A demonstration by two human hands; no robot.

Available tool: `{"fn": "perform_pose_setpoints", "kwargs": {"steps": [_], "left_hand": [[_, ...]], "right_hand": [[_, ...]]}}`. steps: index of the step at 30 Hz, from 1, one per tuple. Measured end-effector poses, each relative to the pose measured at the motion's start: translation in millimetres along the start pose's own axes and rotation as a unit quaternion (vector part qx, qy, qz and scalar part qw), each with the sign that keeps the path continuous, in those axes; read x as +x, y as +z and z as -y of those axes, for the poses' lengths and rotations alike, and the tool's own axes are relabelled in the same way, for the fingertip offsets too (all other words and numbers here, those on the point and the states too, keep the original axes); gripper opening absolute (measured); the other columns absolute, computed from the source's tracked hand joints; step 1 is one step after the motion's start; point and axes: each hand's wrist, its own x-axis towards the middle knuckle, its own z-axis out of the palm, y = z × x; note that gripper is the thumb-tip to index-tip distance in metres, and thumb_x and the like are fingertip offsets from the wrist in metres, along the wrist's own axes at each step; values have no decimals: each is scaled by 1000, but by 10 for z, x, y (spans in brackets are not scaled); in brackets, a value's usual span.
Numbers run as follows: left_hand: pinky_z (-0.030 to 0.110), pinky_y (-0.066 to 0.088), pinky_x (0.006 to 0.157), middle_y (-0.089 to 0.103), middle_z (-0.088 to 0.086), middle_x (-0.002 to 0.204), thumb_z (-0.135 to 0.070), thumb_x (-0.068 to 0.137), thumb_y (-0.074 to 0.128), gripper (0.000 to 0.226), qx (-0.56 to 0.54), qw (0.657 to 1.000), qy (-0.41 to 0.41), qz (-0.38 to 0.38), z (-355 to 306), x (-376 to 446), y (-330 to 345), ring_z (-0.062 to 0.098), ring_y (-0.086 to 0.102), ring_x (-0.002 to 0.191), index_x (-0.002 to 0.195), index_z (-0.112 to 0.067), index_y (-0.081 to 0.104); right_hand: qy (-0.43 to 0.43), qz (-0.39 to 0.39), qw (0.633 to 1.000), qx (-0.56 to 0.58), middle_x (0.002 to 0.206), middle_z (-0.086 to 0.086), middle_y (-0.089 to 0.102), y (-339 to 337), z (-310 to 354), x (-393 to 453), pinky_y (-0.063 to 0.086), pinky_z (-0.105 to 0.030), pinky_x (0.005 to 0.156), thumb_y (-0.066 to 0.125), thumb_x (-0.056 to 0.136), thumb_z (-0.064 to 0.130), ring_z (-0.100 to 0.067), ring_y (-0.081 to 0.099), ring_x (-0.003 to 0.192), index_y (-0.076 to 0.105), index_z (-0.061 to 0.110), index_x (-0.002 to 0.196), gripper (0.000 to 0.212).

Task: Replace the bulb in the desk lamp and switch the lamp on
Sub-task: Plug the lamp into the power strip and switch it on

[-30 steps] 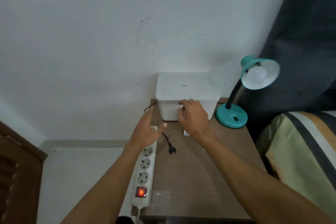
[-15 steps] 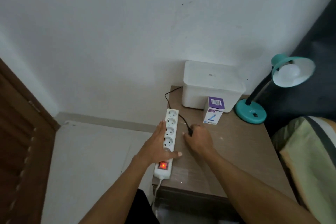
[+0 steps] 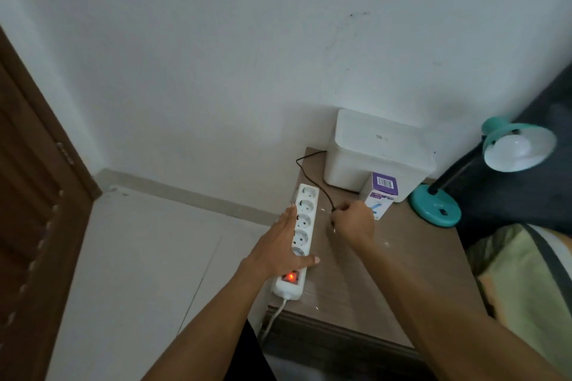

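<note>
A teal desk lamp (image 3: 435,207) stands at the table's back right, its shade tilted toward me with a white bulb (image 3: 512,145) screwed in and unlit. Its black cord (image 3: 312,176) runs along the back of the table. My right hand (image 3: 353,221) is closed around the cord's plug, lifted just off the tabletop beside the white power strip (image 3: 305,219). My left hand (image 3: 286,244) lies flat on the strip, fingers spread, thumb across it near the glowing red switch (image 3: 289,277). A purple-and-white bulb box (image 3: 380,195) stands upright behind my right hand.
A white lidded box (image 3: 377,151) sits against the wall at the back of the brown wooden table (image 3: 387,281). A bed with striped bedding (image 3: 526,281) lies to the right, a dark curtain behind the lamp. A brown door (image 3: 34,195) stands at left.
My right hand left the white box, came down on the plug and has lifted it. My left hand has settled flat on the power strip. The view has swung left.
</note>
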Motion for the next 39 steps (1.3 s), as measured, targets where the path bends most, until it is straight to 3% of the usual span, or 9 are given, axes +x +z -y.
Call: {"fn": "perform_pose_setpoints", "kwargs": {"steps": [3,6,11,18,22,26,31,34,39], "left_hand": [[56,46,110,29,1,165,-81,61,76,134,-12,1000,-4,-8,15,15,13,30,41,146,160,-33,-1],[57,50,105,33,4,161,-81,60,76,132,-17,1000,-12,-9,34,28,27,31,45,142,159,-34,2],[55,49,107,30,2,165,-79,62,75,133,-11,1000,-9,-6,-3,-3,0,30,42,145,160,-35,-4],[52,39,117,14,-1,172,-71,70,75,134,-6,1000,4,-1,-53,-37,-32,24,27,155,163,-27,-11],[53,36,120,5,-2,174,-69,71,76,136,-5,1000,3,3,-37,-22,-23,24,21,157,162,-25,-15],[53,35,120,4,-3,174,-70,71,76,135,-6,1000,2,2,-33,-13,-9,22,19,158,163,-27,-14],[51,34,121,5,-5,174,-70,70,76,134,-5,1000,5,-7,-34,-7,-4,19,16,158,163,-28,-11],[52,35,120,10,-7,173,-74,67,74,133,-7,1000,2,-15,-30,4,-10,17,15,159,164,-30,-6],[50,30,124,1,-5,174,-67,72,77,133,-4,1000,3,-11,-36,-6,2,14,7,159,164,-26,-10]], "right_hand": [[-31,-18,993,116,81,-1,72,-54,170,-64,58,-36,73,74,78,11,-18,68,80,74,13,87,9],[-80,-13,983,162,78,3,70,-53,325,-136,55,-27,67,78,76,12,-11,67,75,71,15,87,14],[-140,-7,980,138,78,10,68,59,430,-192,51,-21,65,79,77,12,-4,65,74,70,22,89,17],[-133,1,987,93,78,7,70,132,395,-212,41,-14,57,81,80,16,-5,65,74,72,17,86,11],[-121,-2,987,104,78,5,70,165,384,-196,46,-18,59,80,80,15,-8,66,74,73,16,87,10],[-116,3,987,109,77,5,71,194,388,-156,58,-32,67,81,79,14,-10,68,73,72,16,85,11],[-124,1,989,75,77,6,70,212,410,-113,58,-33,68,79,78,15,-10,67,75,72,18,83,10],[-125,-3,990,59,76,4,69,204,413,-102,52,-27,61,77,78,13,-12,66,74,71,16,82,8],[-126,-11,992,29,77,2,69,202,360,-117,41,-21,54,75,79,14,-11,62,71,69,17,79,7]]}}
